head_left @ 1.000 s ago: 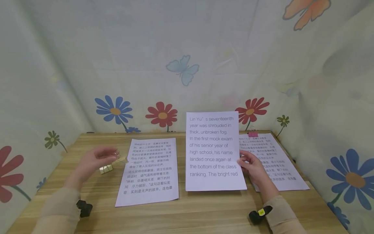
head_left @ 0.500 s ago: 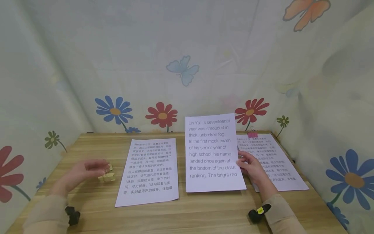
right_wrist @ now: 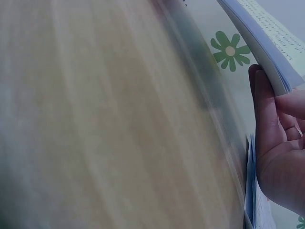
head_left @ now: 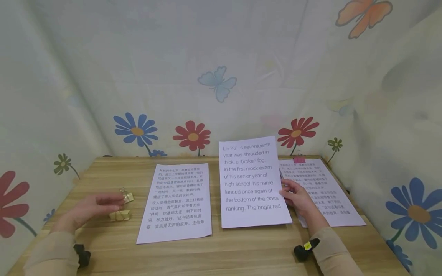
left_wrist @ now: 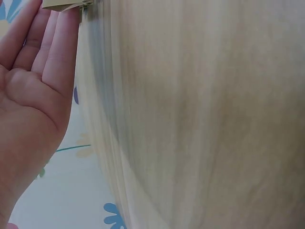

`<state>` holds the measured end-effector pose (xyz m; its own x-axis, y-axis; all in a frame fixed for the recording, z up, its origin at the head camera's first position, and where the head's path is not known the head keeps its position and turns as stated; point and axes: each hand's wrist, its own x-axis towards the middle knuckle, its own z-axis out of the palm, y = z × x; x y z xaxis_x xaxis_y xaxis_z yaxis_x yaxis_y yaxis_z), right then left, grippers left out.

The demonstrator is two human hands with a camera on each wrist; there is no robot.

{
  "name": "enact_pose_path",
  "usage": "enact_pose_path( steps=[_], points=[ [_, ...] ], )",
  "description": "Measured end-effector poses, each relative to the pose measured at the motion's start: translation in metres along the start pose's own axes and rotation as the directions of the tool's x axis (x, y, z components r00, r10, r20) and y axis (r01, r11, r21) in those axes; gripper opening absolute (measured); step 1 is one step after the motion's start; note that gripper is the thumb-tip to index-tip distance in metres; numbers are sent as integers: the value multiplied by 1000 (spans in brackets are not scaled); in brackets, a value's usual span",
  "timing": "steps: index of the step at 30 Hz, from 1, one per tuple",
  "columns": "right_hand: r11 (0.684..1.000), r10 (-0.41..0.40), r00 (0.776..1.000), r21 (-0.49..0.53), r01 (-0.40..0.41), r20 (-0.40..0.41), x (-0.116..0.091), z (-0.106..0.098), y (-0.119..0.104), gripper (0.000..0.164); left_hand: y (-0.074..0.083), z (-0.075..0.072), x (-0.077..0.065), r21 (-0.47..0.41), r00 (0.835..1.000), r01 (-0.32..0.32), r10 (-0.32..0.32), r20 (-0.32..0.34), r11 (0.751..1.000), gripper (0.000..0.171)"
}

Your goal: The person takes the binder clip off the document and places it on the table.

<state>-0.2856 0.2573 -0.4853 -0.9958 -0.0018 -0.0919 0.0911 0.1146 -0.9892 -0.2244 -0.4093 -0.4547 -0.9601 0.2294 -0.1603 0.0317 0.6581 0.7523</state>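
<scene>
My left hand (head_left: 94,206) is low over the left of the table. Its fingers look nearly straight. A gold binder clip (head_left: 120,215) is at its fingertips, with the thumb hidden in the left wrist view. That view catches the held clip (left_wrist: 62,5) across the fingers at the top edge. Just beyond lies a second gold binder clip (head_left: 128,197) with wire handles. My right hand (head_left: 297,199) pinches a stack of English-printed paper (head_left: 253,182) by its right edge and holds it up tilted. The stack's layered edge (right_wrist: 267,62) shows between thumb and fingers in the right wrist view.
A sheet of Chinese print (head_left: 176,203) lies left of centre on the wooden table (head_left: 193,257). Another Chinese-printed set (head_left: 331,195) lies at right, a pink binder clip (head_left: 299,160) on its top edge. Flower-printed cloth (head_left: 221,50) stands around the table.
My left hand has moved left and lower with the gold binder clip, away from the Chinese sheet. The English stack has tipped back slightly and its top edge sits lower.
</scene>
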Motion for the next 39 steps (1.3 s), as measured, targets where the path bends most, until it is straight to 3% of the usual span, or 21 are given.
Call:
enact_pose_path(
  steps=[7,14,21,29,33,39],
  points=[
    [1000,19,1000,-12,-19,5,3,-1,3,53,-7,-2,0,54,1000,17,-17,-15,998,54],
    [998,43,999,-47,-43,-6,5,0,4,54,-13,-5,-2,22,998,61,-61,-16,998,57],
    [997,52,999,-64,-52,-5,5,1,3,52,-14,-9,-8,66,986,158,-154,-64,985,70],
    [993,67,998,-100,-66,7,7,3,4,52,-8,-14,-8,29,967,75,-65,-248,997,71],
    [992,80,997,-99,-78,12,7,5,5,52,-5,-15,-9,23,959,7,-1,-283,1000,66],
    [990,93,996,-110,-91,7,8,8,6,53,0,-13,-9,49,952,-12,27,-306,999,64]
  ],
)
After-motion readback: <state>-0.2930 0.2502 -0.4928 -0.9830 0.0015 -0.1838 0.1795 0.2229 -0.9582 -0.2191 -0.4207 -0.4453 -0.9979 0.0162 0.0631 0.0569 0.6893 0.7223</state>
